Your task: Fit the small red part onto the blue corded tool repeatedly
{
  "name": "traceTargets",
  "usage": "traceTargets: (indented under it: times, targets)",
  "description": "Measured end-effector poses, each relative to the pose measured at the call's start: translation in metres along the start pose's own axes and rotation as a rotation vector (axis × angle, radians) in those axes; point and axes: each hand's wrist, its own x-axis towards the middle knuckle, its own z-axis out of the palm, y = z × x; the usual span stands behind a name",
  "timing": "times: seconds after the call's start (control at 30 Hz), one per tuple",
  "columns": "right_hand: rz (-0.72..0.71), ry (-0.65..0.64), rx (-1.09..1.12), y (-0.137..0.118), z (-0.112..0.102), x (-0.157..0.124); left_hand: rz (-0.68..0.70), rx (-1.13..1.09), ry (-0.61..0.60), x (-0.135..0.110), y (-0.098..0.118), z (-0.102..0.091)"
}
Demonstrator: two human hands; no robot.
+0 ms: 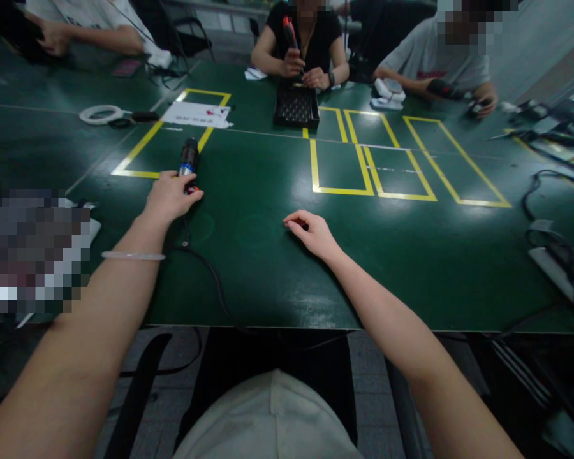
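Observation:
My left hand (169,191) is closed round the near end of a black cylindrical tool (189,153) with a blue band and a bit of red. The tool lies on the green table by the left yellow tape outline, its far end pointing away from me. Fingers partly cover it, and its exact kind is unclear. A black cable runs from below that hand towards the table's near edge. My right hand (310,233) rests on the table near the middle, its fingers curled together with the thumb, and nothing shows in them.
Yellow tape outlines (342,190) mark the table (268,280). Across it, a person holds a red and black tool (291,35) over a black tray (296,118). Two others sit either side. A white paper (196,115), a coiled white cable (100,115) and black cables (530,197) lie about.

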Motion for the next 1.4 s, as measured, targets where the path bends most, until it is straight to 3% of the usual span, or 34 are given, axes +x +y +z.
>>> traceTargets:
  times: [0.2, 0.33, 0.47, 1.07, 1.4]
  targets:
    - [-0.002, -0.015, -0.019, 0.001, -0.001, 0.0, -0.15, 0.056, -0.063, 0.032, -0.054, -0.011]
    - [-0.012, -0.017, -0.027, -0.001, -0.002, 0.0, -0.238, 0.066, -0.086, 0.041, -0.074, -0.017]
    - [-0.01, -0.018, -0.037, -0.001, -0.002, 0.0, -0.301, 0.083, -0.087, 0.036, -0.071, -0.02]
    - [-0.005, -0.025, -0.047, -0.002, -0.003, -0.002, -0.229, -0.039, 0.034, 0.015, -0.055, -0.015]
    - [-0.001, -0.038, -0.074, -0.003, -0.004, -0.002, -0.252, 0.131, 0.015, 0.015, -0.049, -0.016]
